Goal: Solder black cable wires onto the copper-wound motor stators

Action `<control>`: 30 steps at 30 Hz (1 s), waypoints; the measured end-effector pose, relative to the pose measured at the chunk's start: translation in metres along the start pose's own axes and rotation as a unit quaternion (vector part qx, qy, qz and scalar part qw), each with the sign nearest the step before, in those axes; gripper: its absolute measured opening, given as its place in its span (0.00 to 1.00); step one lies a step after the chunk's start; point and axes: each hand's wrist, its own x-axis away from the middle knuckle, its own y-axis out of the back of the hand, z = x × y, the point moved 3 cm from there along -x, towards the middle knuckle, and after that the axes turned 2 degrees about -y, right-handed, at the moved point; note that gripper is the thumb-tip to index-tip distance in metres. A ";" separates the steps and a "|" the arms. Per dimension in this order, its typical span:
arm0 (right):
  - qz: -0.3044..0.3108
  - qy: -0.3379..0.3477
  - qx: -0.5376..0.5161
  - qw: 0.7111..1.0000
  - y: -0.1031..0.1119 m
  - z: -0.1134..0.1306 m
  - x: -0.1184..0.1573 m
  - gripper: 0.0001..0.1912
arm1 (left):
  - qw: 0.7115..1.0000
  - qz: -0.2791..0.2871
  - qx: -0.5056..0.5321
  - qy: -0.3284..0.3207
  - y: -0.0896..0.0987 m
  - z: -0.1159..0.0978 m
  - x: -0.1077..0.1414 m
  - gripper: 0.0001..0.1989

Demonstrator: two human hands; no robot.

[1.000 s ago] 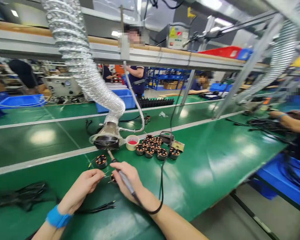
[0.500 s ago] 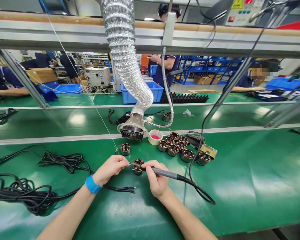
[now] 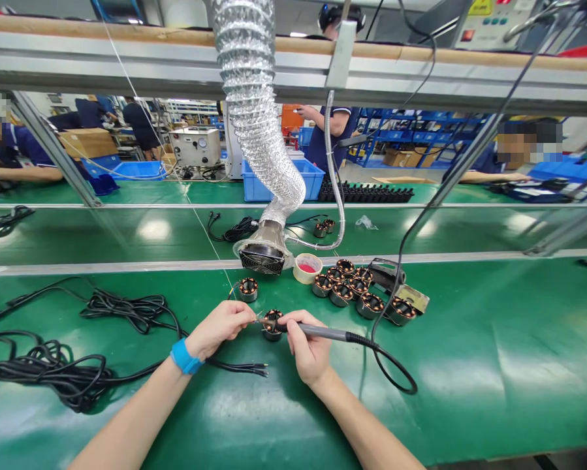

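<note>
My right hand (image 3: pixel 309 346) is closed around the grey handle of a soldering iron (image 3: pixel 325 332). Its tip points left over a copper-wound motor stator (image 3: pixel 272 334) and lies close to my left fingertips. With thumb and forefinger pinched, my left hand (image 3: pixel 224 328) holds a thin wire at the stator's left side; most of the wire is hidden by the fingers. Another stator (image 3: pixel 248 290) with coloured leads stands just behind. Below my left wrist, the black leads of a cable (image 3: pixel 247 369) lie on the green bench.
A fume extractor hood (image 3: pixel 261 256) hangs behind the stators on a foil duct. To the right stand a tape roll (image 3: pixel 307 269), several grouped stators (image 3: pixel 341 294) and a metal iron stand (image 3: pixel 413 298). Coiled black cables (image 3: pixel 53 378) cover the left. Co-workers sit and stand beyond.
The iron's tip has moved slightly left, nearer my left fingertips. Both hands keep their grip. The whole view has shifted a little.
</note>
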 end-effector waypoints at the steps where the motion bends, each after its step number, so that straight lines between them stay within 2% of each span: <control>1: -0.009 -0.009 -0.011 1.000 0.000 -0.003 0.001 0.16 | 1.000 0.000 0.001 0.001 0.000 0.000 0.000 0.18; 6: -0.047 -0.042 -0.039 0.997 0.003 -0.012 0.003 0.17 | 1.000 0.002 0.003 0.000 0.001 0.002 -0.001 0.19; 21: -0.039 -0.019 0.003 0.999 0.004 -0.009 0.004 0.16 | 1.000 -0.008 -0.003 0.001 -0.001 -0.002 0.001 0.20; 26: -0.009 0.006 0.037 0.999 0.001 0.000 0.001 0.13 | 1.000 -0.019 -0.008 -0.005 0.000 -0.001 0.001 0.19; 30: 0.038 0.071 0.082 0.993 -0.008 0.006 -0.003 0.12 | 1.000 -0.020 -0.011 -0.012 -0.002 -0.002 0.002 0.21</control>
